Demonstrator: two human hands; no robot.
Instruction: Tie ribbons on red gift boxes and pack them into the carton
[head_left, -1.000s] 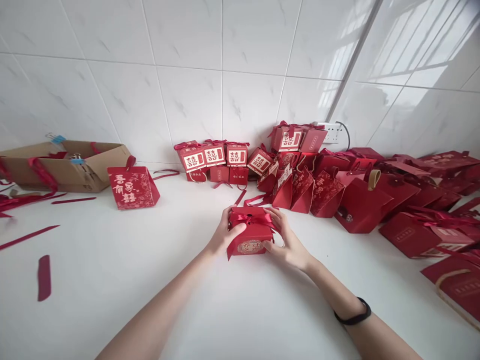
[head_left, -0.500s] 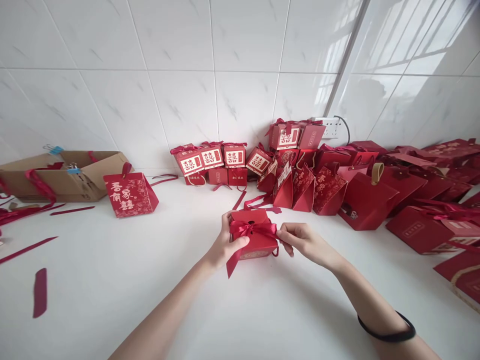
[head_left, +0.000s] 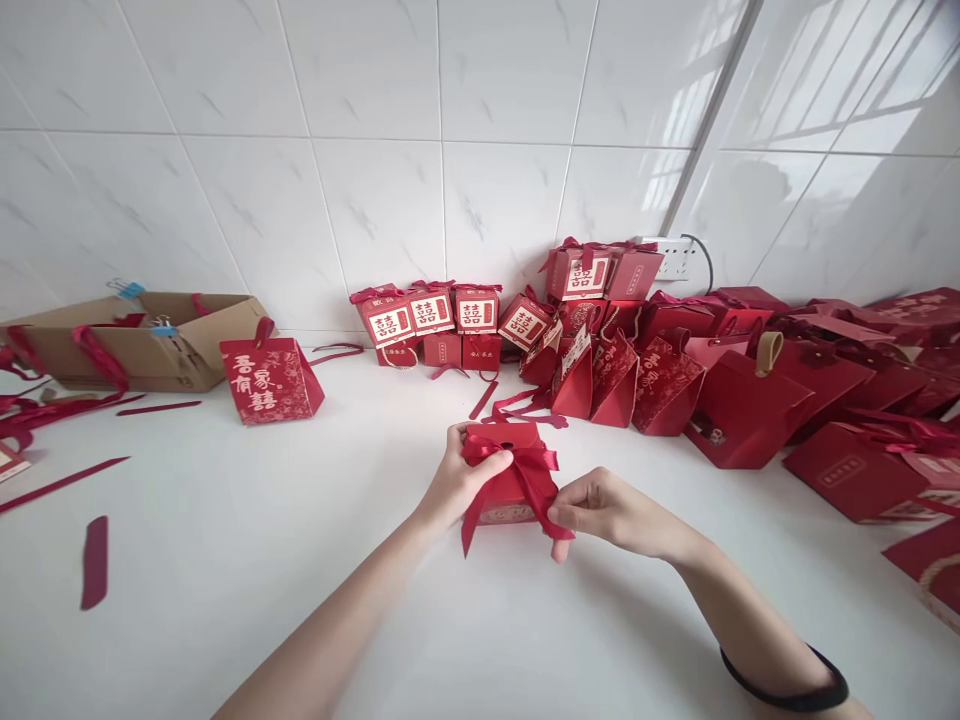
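A small red gift box (head_left: pixel 517 490) sits on the white table in front of me, with a red satin ribbon (head_left: pixel 529 460) tied in a bow across its top. My left hand (head_left: pixel 463 478) grips the box's left side, its thumb lying on the bow near the knot. Between the thumb and fingers of my right hand (head_left: pixel 592 512) is a tail of the ribbon, at the box's lower right corner. The other tail hangs down over the left front. Part of the box's left side is hidden by my left hand.
Several red gift boxes (head_left: pixel 431 312) stand stacked by the tiled wall, with more red bags and boxes (head_left: pixel 750 400) along the right. At left are a cardboard box (head_left: pixel 187 370) with clips, a red box with white lettering (head_left: pixel 271 385) and loose ribbon pieces (head_left: pixel 94 562).
My right hand has moved from the bow's right loop down to the ribbon tail at the front right. My left thumb has shifted up onto the bow. The view has turned slightly left.
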